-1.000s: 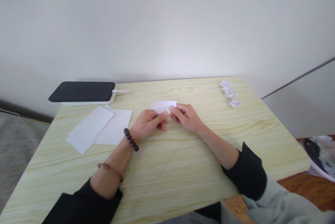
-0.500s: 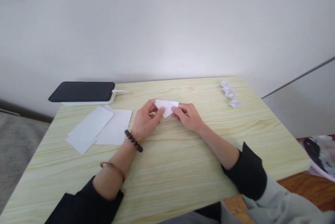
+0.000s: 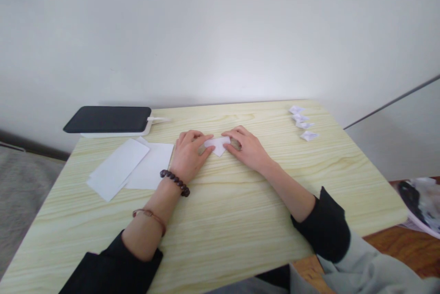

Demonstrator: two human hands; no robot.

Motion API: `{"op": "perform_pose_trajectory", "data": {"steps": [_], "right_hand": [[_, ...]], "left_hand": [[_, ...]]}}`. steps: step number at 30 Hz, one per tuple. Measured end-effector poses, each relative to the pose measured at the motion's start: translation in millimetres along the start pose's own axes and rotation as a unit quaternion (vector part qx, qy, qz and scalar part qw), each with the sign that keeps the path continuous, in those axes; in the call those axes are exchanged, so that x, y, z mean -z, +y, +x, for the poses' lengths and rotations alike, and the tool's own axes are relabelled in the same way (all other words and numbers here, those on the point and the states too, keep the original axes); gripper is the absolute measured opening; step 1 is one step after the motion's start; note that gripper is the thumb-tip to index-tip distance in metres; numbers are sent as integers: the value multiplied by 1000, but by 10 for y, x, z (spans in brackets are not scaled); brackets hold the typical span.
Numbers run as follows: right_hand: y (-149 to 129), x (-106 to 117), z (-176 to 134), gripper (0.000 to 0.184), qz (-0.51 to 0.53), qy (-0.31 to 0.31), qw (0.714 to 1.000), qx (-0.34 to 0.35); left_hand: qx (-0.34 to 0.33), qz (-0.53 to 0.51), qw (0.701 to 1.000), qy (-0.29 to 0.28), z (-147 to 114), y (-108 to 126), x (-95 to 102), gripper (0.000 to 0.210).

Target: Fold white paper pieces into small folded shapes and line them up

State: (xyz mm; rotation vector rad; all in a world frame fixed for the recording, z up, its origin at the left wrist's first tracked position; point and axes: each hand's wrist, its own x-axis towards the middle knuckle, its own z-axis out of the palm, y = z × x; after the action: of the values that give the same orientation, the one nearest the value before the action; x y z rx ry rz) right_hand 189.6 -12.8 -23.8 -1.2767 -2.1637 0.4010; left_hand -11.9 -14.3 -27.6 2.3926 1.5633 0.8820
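Between my two hands is a small folded piece of white paper, with a straight band along its top and a point facing me. My left hand, with a dark bead bracelet at the wrist, grips its left end between thumb and forefinger. At the right end, my right hand pinches the paper the same way. The paper is low over the table or on it; I cannot tell whether it touches. Fingertips hide both of its ends.
White paper sheets lie overlapping left of my left hand. Behind them a dark-screened phone rests on a white block, with a white cable at its right. Several small folded paper boats line the back right of the wooden table.
The paper has been lowered slightly and now shows a narrow band on top, with a smaller point below. Both hands have shifted their hold to its ends.
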Motion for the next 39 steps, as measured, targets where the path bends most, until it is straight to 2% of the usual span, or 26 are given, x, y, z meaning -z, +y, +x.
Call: {"op": "perform_pose_trajectory", "data": {"steps": [14, 31, 39], "right_hand": [[-30, 9, -13, 29, -90, -17, 996, 24], [-69, 16, -8, 25, -138, -17, 990, 35], [-97, 21, 13, 18, -103, -20, 993, 47]], "left_hand": [[3, 30, 1000, -4, -20, -13, -15, 28], [7, 34, 999, -8, -21, -7, -12, 25], [6, 36, 999, -5, -14, -2, -14, 25]]}}
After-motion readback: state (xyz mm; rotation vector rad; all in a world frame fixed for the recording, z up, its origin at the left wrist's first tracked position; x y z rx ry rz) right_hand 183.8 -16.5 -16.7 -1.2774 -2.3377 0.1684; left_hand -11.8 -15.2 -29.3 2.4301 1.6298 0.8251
